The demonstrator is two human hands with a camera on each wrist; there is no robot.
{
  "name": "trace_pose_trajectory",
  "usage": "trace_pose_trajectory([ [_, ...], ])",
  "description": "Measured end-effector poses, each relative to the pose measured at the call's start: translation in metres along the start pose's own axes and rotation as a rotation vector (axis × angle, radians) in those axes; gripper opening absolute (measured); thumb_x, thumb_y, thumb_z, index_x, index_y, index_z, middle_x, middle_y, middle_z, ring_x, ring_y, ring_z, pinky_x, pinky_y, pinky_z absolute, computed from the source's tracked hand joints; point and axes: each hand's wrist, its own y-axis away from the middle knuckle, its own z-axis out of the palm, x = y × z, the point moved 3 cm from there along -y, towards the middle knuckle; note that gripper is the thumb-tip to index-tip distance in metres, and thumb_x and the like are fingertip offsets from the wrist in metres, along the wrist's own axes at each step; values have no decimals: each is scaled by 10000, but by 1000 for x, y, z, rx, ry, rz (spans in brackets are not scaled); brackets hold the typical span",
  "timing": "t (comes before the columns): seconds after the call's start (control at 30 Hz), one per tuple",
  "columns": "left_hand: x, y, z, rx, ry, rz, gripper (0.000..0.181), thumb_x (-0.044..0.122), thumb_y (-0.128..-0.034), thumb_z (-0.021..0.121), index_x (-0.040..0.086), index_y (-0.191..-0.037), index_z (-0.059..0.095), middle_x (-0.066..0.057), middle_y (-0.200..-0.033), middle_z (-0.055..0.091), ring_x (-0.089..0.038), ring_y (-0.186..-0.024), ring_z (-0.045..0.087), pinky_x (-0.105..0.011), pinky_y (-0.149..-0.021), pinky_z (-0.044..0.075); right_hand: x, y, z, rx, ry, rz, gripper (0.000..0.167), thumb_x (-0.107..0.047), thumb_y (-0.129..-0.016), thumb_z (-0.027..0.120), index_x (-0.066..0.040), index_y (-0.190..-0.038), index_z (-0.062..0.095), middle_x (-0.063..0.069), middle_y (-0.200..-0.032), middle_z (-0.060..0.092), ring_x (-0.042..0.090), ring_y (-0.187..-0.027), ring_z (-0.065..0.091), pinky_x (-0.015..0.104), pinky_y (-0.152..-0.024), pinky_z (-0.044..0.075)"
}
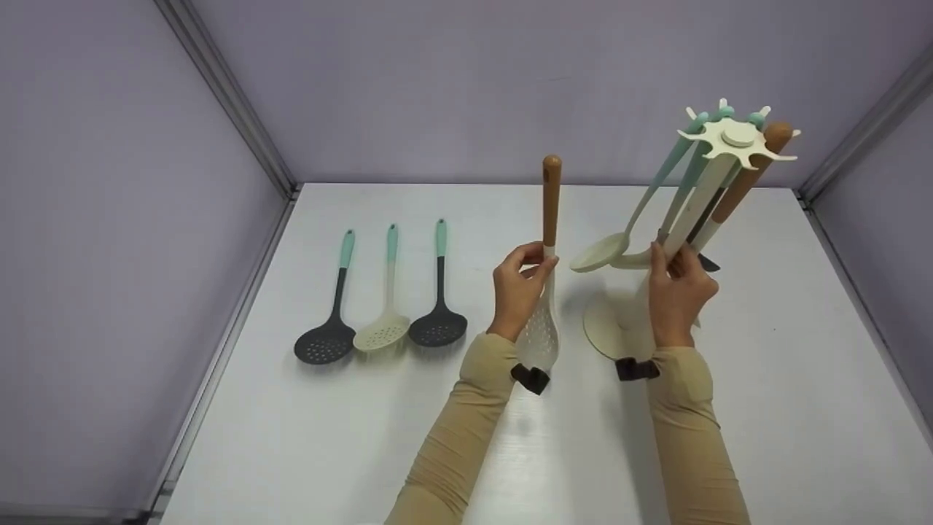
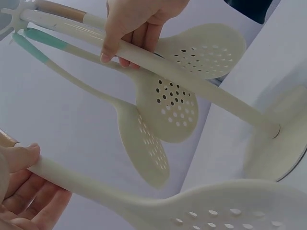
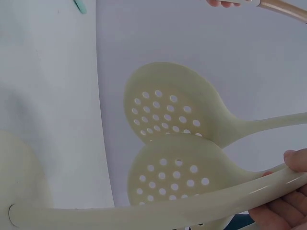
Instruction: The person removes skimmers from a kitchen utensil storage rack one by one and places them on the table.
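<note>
My left hand [image 1: 516,292] pinches a skimmer with a brown handle [image 1: 552,204] and a white neck, its handle pointing up. The skimmer's pale perforated head [image 2: 230,211] fills the lower right of the left wrist view. My right hand [image 1: 678,295] grips the cream pole [image 2: 192,84] of a utensil stand. Around the stand's spoked top [image 1: 736,137] hang several utensils. Among them are cream skimmers [image 3: 168,103] with mint handles and one with a brown handle [image 1: 754,171]. A dark utensil [image 1: 707,264] is mostly hidden behind my right hand.
Three skimmers lie in a row on the left of the white table [image 1: 240,430]: a black one [image 1: 325,344], a cream one [image 1: 382,332] and another black one [image 1: 438,328], all mint-handled. The stand's round base [image 1: 602,328] is between my forearms. Pale walls [image 1: 452,87] enclose the table.
</note>
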Motion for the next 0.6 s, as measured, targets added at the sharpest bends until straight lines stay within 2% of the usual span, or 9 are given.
trace_pose_trajectory([
  [0.27, -5, -3, -7, 27, -26, -9, 302, 162, -870, 711, -21, -1105, 662, -178, -1037, 701, -238, -970, 686, -222, -821, 587, -1, 0, 0, 4, 10, 7, 267, -152, -880, 700, 78, -1017, 687, 248, -954, 735, -271, -749, 535, -33, -704, 447],
  [0.47, -6, -5, -12, 40, -32, 12, 289, 150, -854, 726, -32, -1072, 672, -189, -1016, 708, -265, -955, 684, -311, -822, 598, -1, 1, 0, 2, 6, 16, 273, -162, -882, 700, 77, -1013, 687, 243, -956, 737, -267, -752, 538, -28, -711, 449],
  [0.6, -7, -7, -14, 47, -44, 20, 287, 153, -852, 729, -33, -1063, 674, -188, -1006, 710, -268, -940, 689, -261, -801, 597, 0, 1, 0, 7, 3, 7, 270, -153, -879, 702, 85, -1006, 685, 254, -942, 734, -269, -744, 538, -27, -708, 451],
])
